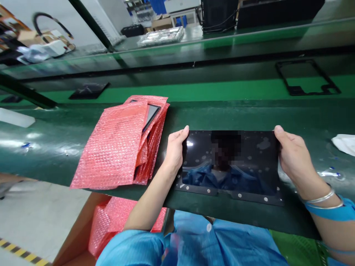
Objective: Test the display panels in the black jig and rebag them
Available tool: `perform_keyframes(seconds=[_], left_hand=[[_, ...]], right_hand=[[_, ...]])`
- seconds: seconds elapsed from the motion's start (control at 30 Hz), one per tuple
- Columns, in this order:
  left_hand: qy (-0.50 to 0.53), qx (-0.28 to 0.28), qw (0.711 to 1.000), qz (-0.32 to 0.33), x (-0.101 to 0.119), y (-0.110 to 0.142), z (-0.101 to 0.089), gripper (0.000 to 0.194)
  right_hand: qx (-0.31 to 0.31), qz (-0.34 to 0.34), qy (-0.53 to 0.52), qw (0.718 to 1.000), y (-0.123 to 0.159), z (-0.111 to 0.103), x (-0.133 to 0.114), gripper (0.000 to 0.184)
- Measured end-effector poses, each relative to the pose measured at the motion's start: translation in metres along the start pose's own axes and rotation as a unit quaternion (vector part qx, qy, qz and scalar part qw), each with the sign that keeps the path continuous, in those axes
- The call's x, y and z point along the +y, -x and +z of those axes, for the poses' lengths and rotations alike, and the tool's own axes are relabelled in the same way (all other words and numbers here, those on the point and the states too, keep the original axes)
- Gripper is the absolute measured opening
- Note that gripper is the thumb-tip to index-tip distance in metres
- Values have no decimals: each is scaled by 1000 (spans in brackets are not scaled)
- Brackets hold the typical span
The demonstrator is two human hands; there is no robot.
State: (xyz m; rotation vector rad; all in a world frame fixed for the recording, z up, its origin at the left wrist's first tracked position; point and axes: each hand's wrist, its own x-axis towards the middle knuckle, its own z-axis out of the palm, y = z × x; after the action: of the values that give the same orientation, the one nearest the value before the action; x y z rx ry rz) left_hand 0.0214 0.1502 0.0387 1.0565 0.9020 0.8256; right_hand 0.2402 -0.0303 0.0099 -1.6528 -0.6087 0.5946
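Observation:
Between my hands is a black glossy screen panel [249,166], tilted towards me above the front of the green bench. My left hand [175,149] grips its left edge, thumb near the upper corner. On the opposite side, my right hand [295,159] is closed on the right edge, thumb at the top corner. Fingers behind the panel are hidden. Pale round dots line its lower strip, and its surface reflects a person in blue. Left of the panel lies a stack of pink bubble-wrap bags [113,147]; a grey, dark-edged screen [152,114] pokes out of one.
Below the bench edge, a cardboard box [80,225] holds more pink bubble wrap [102,225]. A black frame [291,90] lies at the back right, a dark flat panel [88,91] at the back left. A raised shelf [249,40] runs behind. White material [345,143] sits far right.

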Motion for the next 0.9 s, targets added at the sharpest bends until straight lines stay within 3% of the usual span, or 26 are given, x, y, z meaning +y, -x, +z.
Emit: perform_keyframes(seconds=[0.07,0.2,0.27,0.43,0.63,0.7,0.9], left_hand=[[12,30,999,21,2,-2,-5,40],[62,112,989,73,3,-13,-17,39],[71,116,988,78,0,-17,-21,37],[61,0,998,15,-5,-17,-17,33],[-6,-201,978,-56,-1,-4,-9,37],[-14,-217,974,-62,-2,-1,-7,40],[20,-182,982,-56,-8,2,-5,32]], right_hand=[[-32,9,-17,999,2,-3,-6,67],[-223,77,-37,971,7,-8,-16,51],[-249,97,-45,963,11,-9,-19,48],[-101,95,-75,988,13,-9,-26,55],[2,82,-112,990,-1,-22,-19,58],[-2,82,-108,991,-4,-25,-14,59],[1,85,-118,989,-12,-20,-11,60]])
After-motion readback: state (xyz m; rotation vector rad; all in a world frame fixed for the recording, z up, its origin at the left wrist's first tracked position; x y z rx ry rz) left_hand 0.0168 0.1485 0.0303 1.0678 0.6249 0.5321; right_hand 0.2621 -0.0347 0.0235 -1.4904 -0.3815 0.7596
